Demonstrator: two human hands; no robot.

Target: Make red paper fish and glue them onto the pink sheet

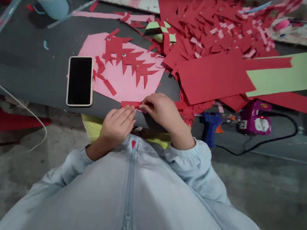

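Note:
A narrow red paper strip (130,104) lies along the table's front edge, partly on a pink sheet (117,88). My left hand (118,123) rests its straight fingers flat on the strip's lower side. Bent over the strip's right end is my right hand (159,108), with thumb and fingers pinched on it; the fingertips partly hide the paper. Just beyond, several folded red paper shapes with pointed spikes (127,58) and small stick-on eyes lie on the pink sheet, with loose red scraps (104,82) at their left.
A phone (80,82) lies left of the pink sheet. Large red sheets (214,76), a pale green sheet (284,77) and a heap of red cuttings (214,23) cover the right. A blue glue gun (211,126) and purple power box (256,117) with cables sit near the front edge.

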